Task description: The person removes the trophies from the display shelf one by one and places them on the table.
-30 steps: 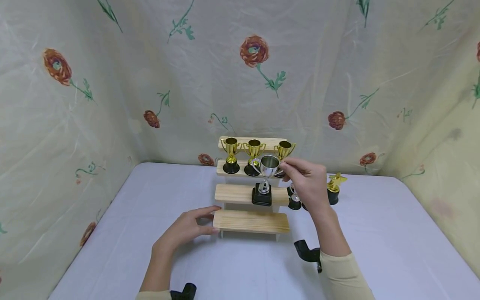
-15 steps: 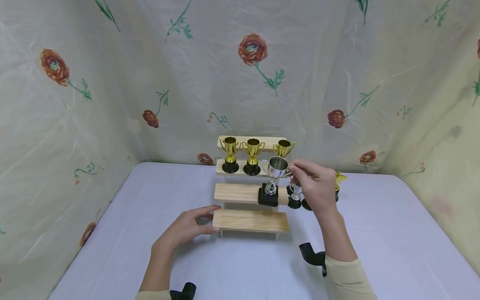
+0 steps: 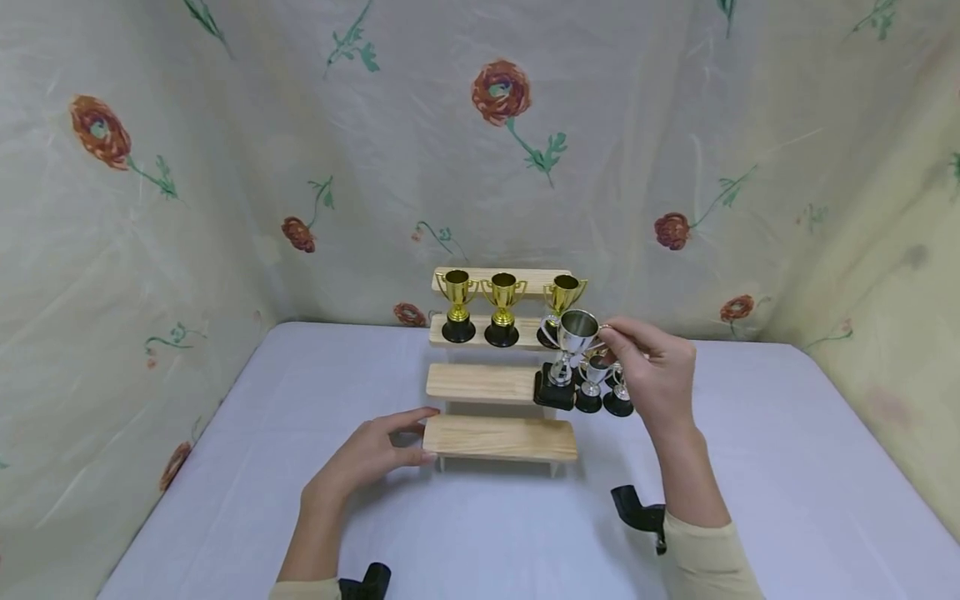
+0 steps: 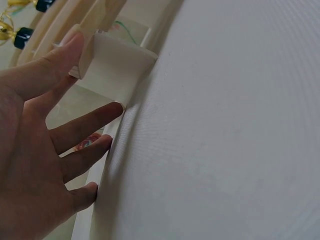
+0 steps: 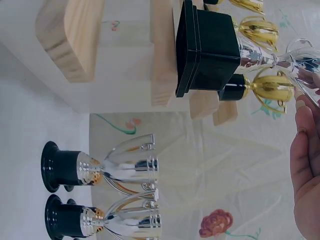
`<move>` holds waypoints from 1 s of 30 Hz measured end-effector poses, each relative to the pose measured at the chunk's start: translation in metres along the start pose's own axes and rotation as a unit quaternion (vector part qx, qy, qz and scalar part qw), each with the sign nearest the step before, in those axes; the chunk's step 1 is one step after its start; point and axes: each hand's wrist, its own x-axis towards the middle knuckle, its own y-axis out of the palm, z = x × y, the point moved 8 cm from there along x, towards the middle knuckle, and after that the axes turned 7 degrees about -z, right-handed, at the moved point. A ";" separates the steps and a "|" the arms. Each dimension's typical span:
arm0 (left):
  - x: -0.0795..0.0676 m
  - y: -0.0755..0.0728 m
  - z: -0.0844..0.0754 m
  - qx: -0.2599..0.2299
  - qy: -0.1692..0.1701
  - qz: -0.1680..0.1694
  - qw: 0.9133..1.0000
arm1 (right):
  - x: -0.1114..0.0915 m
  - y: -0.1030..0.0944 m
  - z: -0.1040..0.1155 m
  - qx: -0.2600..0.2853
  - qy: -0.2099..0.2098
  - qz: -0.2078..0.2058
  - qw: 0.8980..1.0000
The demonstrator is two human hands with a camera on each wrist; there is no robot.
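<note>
My right hand (image 3: pixel 651 371) pinches a handle of a silver trophy cup (image 3: pixel 577 333) with a square black base. The cup is upright at the right end of the second step of a wooden tiered stand (image 3: pixel 498 437). In the right wrist view its black base (image 5: pixel 210 50) lies right against the step; whether it bears weight there I cannot tell. My left hand (image 3: pixel 375 450) holds the left end of the lowest step between thumb and index finger; the other fingers (image 4: pixel 90 127) are spread. Several gold trophies (image 3: pixel 502 304) stand along the third step.
Smaller silver trophies (image 5: pixel 70 170) stand on the white table (image 3: pixel 225 400) just right of the stand, partly hidden by the right hand in the head view. Flowered cloth (image 3: pixel 405 125) hangs behind and at both sides.
My right hand has carried the silver trophy to the right along the second step, to its right end. The left hand keeps its place on the stand.
</note>
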 end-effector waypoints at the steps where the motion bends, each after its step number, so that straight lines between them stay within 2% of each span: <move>1: 0.000 0.000 0.000 0.000 0.002 0.000 1.000 | 0.000 -0.001 0.000 0.002 0.001 -0.001 1.000; 30: 0.001 0.000 0.001 -0.002 -0.003 -0.001 1.000 | 0.004 -0.026 -0.015 -0.009 0.024 -0.017 1.000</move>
